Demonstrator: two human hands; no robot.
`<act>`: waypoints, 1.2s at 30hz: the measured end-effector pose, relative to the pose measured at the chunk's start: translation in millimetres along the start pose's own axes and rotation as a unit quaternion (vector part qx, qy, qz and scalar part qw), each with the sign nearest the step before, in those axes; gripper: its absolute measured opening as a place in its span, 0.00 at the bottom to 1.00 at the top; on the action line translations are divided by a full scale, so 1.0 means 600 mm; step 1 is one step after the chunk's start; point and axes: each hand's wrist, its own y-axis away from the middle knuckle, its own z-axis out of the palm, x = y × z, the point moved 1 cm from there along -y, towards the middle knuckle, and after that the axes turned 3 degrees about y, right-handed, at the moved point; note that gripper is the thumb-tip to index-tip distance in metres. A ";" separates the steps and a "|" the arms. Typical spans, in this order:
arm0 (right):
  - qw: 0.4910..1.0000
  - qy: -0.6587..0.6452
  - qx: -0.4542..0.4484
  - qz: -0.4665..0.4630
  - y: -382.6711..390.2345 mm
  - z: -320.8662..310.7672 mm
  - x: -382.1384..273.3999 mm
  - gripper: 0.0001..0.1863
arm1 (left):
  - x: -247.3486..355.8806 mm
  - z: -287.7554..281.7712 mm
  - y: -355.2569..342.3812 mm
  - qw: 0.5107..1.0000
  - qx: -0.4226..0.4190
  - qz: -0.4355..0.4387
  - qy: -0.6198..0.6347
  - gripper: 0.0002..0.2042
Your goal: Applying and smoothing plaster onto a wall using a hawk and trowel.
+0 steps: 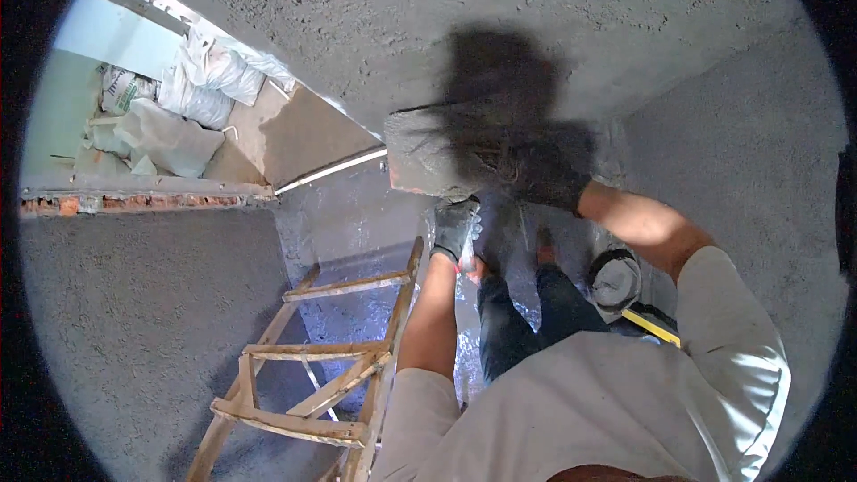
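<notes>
A rough plastering board or float [424,147], coated in grey mortar, is raised against the wall surface [571,9] in the upper part of the view, partly in dark shadow. My right hand [546,180], in a dark glove, grips it at its shaded right side; the fingers are hard to make out. Just below the board's lower edge my left hand [455,230], in a grey and black glove, is closed, with a pale object partly showing at it that I cannot make out.
A wooden ladder [323,353] stands at lower left. Above left, white sacks [170,129] lie beyond a brick-edged ledge [143,203]. A round bucket [614,281] and a yellow tool [652,326] lie low at right, near my legs [567,303]. Rough rendered walls [741,152] surround me.
</notes>
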 end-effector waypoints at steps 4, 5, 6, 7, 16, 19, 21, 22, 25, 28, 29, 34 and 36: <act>0.995 0.087 0.037 -0.015 0.018 -0.016 0.067 0.10 | 0.026 -0.015 0.013 0.869 -0.089 -0.325 0.364 0.07; 0.990 0.110 0.077 -0.036 0.027 -0.019 0.080 0.10 | 0.024 -0.013 0.028 0.985 -0.117 -0.108 0.071 0.09; 0.991 0.110 0.073 -0.033 0.040 -0.024 0.095 0.10 | 0.057 -0.070 -0.006 0.982 -0.179 -0.058 -0.028 0.08; 0.985 0.098 0.117 -0.075 0.054 -0.031 0.107 0.10 | 0.052 -0.040 0.005 0.982 -0.180 -0.058 -0.023 0.08; 0.961 0.202 -0.147 -0.123 0.075 -0.106 -0.048 0.16 | 0.054 -0.093 -0.006 0.936 0.030 -0.286 0.201 0.11; 0.958 0.232 -0.013 -0.166 0.076 -0.088 -0.032 0.15 | 0.134 -0.096 -0.002 0.974 0.070 -0.145 -0.160 0.22; 0.951 0.235 0.044 -0.198 0.081 -0.069 -0.040 0.16 | 0.187 -0.089 0.048 0.974 -0.023 -0.207 -0.093 0.24; 0.973 0.141 0.066 -0.170 0.093 -0.053 -0.057 0.16 | 0.198 -0.096 0.061 0.958 -0.115 -0.257 0.059 0.24; 0.993 0.011 0.036 -0.113 0.086 0.050 -0.048 0.15 | 0.188 -0.054 0.021 0.918 0.012 -0.280 0.281 0.16; 0.992 0.087 0.007 -0.090 0.057 0.047 -0.088 0.13 | 0.136 -0.039 -0.005 0.815 0.142 -0.296 0.477 0.08; 0.975 0.207 0.030 -0.080 0.049 0.034 -0.089 0.12 | 0.120 -0.040 -0.016 0.769 0.100 -0.369 0.513 0.06; 0.980 0.120 0.112 -0.110 0.081 0.027 0.048 0.14 | 0.066 0.026 0.110 0.375 -0.053 -0.491 0.784 0.06; 0.958 0.223 0.153 -0.092 0.124 0.010 0.090 0.14 | 0.096 0.015 0.119 0.509 -0.072 -0.526 0.678 0.08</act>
